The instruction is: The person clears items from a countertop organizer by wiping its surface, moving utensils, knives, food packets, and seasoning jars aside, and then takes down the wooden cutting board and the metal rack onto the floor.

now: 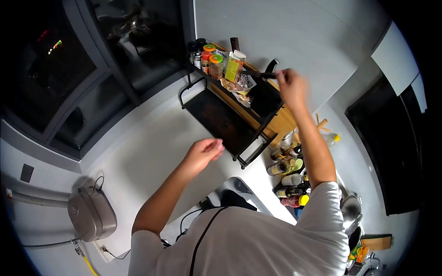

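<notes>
My right hand (292, 87) is raised at the right end of the black two-tier rack (271, 120), blurred by motion. Its fingers are closed on a long, narrow black object (258, 74) that looks like a knife and lies level over the top shelf. Just behind stands a curved black handle (272, 65). A yellow-and-white box (234, 66) and crumpled packets (239, 86) sit left of it on that shelf. My left hand (205, 151) hovers above the white counter by the rack's front edge, its fingers loosely curled and slightly apart, with nothing visible in them.
Spice jars (216, 66) with coloured lids fill the rack's left end. A wooden board (286, 122) leans behind it. Several bottles (291, 179) crowd the counter to the right. At the left stands a grey-brown rice cooker (92, 214), below dark windows (138, 41).
</notes>
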`<action>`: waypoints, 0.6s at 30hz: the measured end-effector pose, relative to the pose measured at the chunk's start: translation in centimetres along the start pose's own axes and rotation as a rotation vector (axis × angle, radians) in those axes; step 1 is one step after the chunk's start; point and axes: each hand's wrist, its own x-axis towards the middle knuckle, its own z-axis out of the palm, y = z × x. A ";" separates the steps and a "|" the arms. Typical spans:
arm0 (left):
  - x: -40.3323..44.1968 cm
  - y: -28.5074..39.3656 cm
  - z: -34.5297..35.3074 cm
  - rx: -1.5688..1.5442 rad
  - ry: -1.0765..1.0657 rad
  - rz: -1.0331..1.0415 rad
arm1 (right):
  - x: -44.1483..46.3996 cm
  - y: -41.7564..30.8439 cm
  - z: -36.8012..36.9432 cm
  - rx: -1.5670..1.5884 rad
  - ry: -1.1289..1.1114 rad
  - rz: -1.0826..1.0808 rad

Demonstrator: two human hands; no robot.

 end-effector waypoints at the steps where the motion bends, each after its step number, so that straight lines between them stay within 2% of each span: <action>1: 1.4 1.0 0.9 -0.087 0.006 -0.016 | -1.1 1.2 2.4 0.219 -0.111 0.154; 2: 2.9 2.0 1.7 -0.173 0.015 -0.025 | -3.2 -2.0 2.5 0.381 -0.231 0.336; 3: 4.3 2.7 2.6 -0.274 0.061 -0.027 | -5.3 -2.4 4.1 0.561 -0.303 0.362; 4: 5.5 3.4 3.4 -0.378 0.109 -0.029 | -7.0 -4.0 5.3 0.729 -0.386 0.531; 5: 6.2 3.9 3.8 -0.484 0.159 -0.034 | -8.5 -4.5 6.7 0.839 -0.467 0.559; 7: 8.1 2.8 2.8 -0.690 0.038 0.028 | -11.0 -5.4 8.5 0.861 -0.558 0.487; 9: 9.3 0.3 0.8 -0.755 0.014 0.077 | -11.5 -5.1 8.8 0.900 -0.780 0.463; 11: 8.8 0.8 0.6 -0.801 0.139 0.024 | -8.4 -4.8 5.6 0.491 -0.911 0.179; 12: 8.5 1.0 0.5 -0.826 0.201 -0.003 | -6.6 -4.6 4.2 0.157 -0.604 -0.065; 13: 8.3 1.1 0.1 -0.839 0.235 -0.028 | -4.5 -2.9 4.0 -0.020 -0.368 -0.076; 15: 8.5 -0.2 -1.1 -0.852 0.212 -0.048 | -0.5 1.5 4.4 -0.008 -0.071 0.053; 16: 8.3 -0.7 -0.9 -0.842 0.230 -0.069 | 1.1 4.1 5.1 -0.035 0.022 -0.063; 18: 8.6 -0.3 -0.8 -0.806 0.246 -0.087 | 3.5 3.9 4.6 -0.069 -0.153 0.044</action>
